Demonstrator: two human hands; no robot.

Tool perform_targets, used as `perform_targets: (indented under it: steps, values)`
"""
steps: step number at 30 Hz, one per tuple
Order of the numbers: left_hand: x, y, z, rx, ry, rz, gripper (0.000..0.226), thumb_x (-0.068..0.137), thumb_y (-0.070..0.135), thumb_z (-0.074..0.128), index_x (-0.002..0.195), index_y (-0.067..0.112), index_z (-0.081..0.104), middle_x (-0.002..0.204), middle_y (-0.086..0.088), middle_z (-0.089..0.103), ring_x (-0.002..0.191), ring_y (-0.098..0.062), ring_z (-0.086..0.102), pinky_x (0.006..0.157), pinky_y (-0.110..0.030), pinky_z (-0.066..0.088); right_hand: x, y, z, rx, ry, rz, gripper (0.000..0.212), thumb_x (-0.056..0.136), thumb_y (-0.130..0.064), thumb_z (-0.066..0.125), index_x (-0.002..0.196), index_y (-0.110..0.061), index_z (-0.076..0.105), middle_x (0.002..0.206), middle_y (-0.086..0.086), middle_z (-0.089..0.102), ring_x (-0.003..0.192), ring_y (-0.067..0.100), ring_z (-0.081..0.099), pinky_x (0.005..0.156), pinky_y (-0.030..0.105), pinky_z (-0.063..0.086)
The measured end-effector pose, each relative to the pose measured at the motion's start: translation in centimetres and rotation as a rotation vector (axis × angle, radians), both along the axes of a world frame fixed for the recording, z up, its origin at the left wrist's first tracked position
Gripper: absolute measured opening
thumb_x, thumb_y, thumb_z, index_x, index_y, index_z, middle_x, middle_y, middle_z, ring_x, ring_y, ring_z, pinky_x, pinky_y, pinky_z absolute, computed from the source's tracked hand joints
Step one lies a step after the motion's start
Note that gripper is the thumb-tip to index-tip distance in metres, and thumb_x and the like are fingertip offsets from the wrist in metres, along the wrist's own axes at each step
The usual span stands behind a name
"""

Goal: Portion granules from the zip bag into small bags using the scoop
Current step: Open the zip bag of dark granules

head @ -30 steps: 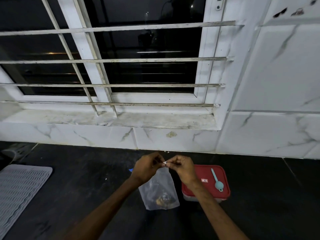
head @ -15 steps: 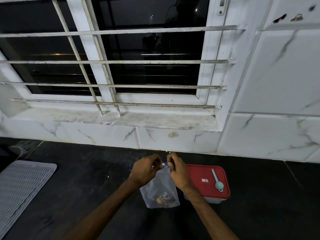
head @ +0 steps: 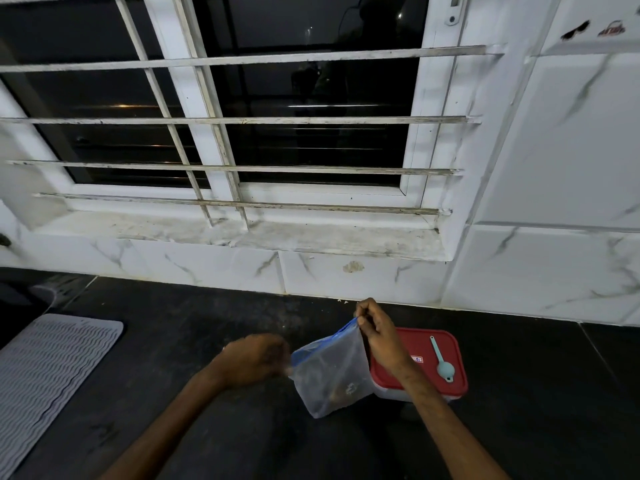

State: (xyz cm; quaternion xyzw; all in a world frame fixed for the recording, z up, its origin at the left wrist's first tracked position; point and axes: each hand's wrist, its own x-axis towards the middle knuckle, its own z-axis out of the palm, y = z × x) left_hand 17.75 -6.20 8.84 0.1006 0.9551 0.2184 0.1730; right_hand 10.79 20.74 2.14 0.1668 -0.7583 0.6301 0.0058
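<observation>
No text can be read: the small label (head: 417, 359) on the red lid (head: 459, 351) is too blurred.

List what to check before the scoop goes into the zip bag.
1. Grip on zip bag: ok, right hand pinches its top corner, left hand grips the other end.
2. Bag mouth open: cannot tell, blurred.
3. Reach to scoop: ok, it lies on the red lid beside the bag.
4. A hand free for the scoop: not ok, both hold the bag.
5. Supply of small bags: not ok, none in view.
6. Stock of granules: ok, clump at the bottom.
</observation>
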Motion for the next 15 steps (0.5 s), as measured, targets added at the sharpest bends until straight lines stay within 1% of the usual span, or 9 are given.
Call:
perform_targets:
  steps: [1, 3, 5, 7, 10, 12, 13, 14, 15]
  values:
    - [-0.2, 0.4, 0.3, 0.114, 0.005, 0.049, 0.015, 0.09, 0.046, 0.063, 0.102, 0.037, 0.061, 0.104, 0.017, 0.066, 0.093, 0.002, 0.062, 0.081, -0.019, 0.048, -0.1, -0.2, 0.1, -0.006, 0.009, 0.026, 0.005, 0.09, -0.025, 0.05, 0.087, -0.021, 0.05, 0.081, -0.005, 0.05, 0.077, 0.01, 0.045, 0.072, 0.021, 0.039]
    - [-1.0, 1.3, 0.3, 0.275, 0.091, 0.158, 0.012, 0.095, 0.039, 0.058, 0.105, 0.034, 0.062, 0.101, 0.015, 0.066, 0.091, 0.001, 0.064, 0.082, -0.023, 0.05, -0.2, -0.6, 0.3, 0.011, 0.019, 0.065, 0.004, 0.091, -0.018, 0.05, 0.087, -0.016, 0.051, 0.082, -0.001, 0.051, 0.077, 0.012, 0.046, 0.072, 0.021, 0.039]
    - [-2.1, 2.4, -0.1, 0.269, 0.083, 0.145, 0.019, 0.097, 0.033, 0.056, 0.112, 0.025, 0.065, 0.108, 0.009, 0.067, 0.097, -0.004, 0.064, 0.089, -0.026, 0.05, -0.3, -1.0, 0.6, 0.026, 0.018, 0.089, 0.005, 0.091, -0.01, 0.05, 0.087, -0.011, 0.051, 0.082, 0.001, 0.051, 0.077, 0.012, 0.046, 0.072, 0.021, 0.039]
    - [-2.8, 3.6, -0.7, 0.217, 0.01, 0.048, 0.023, 0.096, 0.032, 0.059, 0.113, 0.02, 0.068, 0.109, 0.006, 0.068, 0.098, -0.006, 0.064, 0.088, -0.02, 0.049, -0.3, -1.1, 0.8, 0.018, 0.009, 0.078, 0.006, 0.091, -0.013, 0.051, 0.086, -0.01, 0.051, 0.081, 0.002, 0.051, 0.076, 0.011, 0.046, 0.071, 0.021, 0.039]
    - [-3.1, 4.9, -1.7, 0.19, 0.023, 0.026, 0.016, 0.091, 0.029, 0.067, 0.101, 0.018, 0.072, 0.096, 0.009, 0.067, 0.085, -0.002, 0.062, 0.072, -0.005, 0.043, 0.1, -1.2, 0.7, 0.036, -0.017, -0.062, 0.009, 0.091, -0.013, 0.056, 0.085, -0.019, 0.054, 0.079, -0.006, 0.056, 0.072, 0.0, 0.049, 0.07, 0.018, 0.041]
    - [-3.0, 5.6, -2.4, 0.178, 0.057, 0.073, 0.008, 0.09, 0.025, 0.068, 0.093, 0.019, 0.071, 0.087, 0.009, 0.066, 0.073, 0.001, 0.06, 0.064, -0.004, 0.041, 0.9, -1.5, -0.1, 0.038, -0.037, -0.182, 0.015, 0.092, -0.006, 0.059, 0.087, -0.019, 0.055, 0.082, -0.003, 0.059, 0.072, 0.0, 0.053, 0.071, 0.02, 0.043]
    - [-2.9, 5.9, -2.8, 0.182, 0.079, 0.115, 0.003, 0.089, 0.024, 0.068, 0.088, 0.022, 0.07, 0.082, 0.01, 0.065, 0.068, 0.003, 0.058, 0.062, -0.005, 0.043, 1.6, -1.7, -0.3, 0.023, -0.049, -0.245, 0.008, 0.091, -0.011, 0.06, 0.089, -0.017, 0.055, 0.085, 0.001, 0.059, 0.075, 0.003, 0.054, 0.072, 0.023, 0.044]
    - [-2.7, 6.3, -3.0, 0.203, 0.105, 0.177, 0.006, 0.088, 0.024, 0.067, 0.083, 0.024, 0.067, 0.077, 0.01, 0.064, 0.065, 0.003, 0.058, 0.063, -0.01, 0.046, 2.2, -2.0, -0.5, 0.006, -0.074, -0.303, 0.009, 0.091, -0.022, 0.06, 0.092, -0.016, 0.054, 0.089, 0.004, 0.059, 0.078, 0.008, 0.055, 0.074, 0.027, 0.046]
    - [-2.4, 6.6, -3.4, 0.251, 0.124, 0.249, 0.009, 0.088, 0.023, 0.067, 0.079, 0.023, 0.065, 0.075, 0.009, 0.065, 0.064, -0.001, 0.06, 0.064, -0.018, 0.051, 2.9, -2.3, -0.3, 0.0, -0.117, -0.342, 0.019, 0.091, -0.033, 0.059, 0.094, -0.016, 0.052, 0.091, 0.005, 0.058, 0.08, 0.012, 0.055, 0.075, 0.03, 0.048]
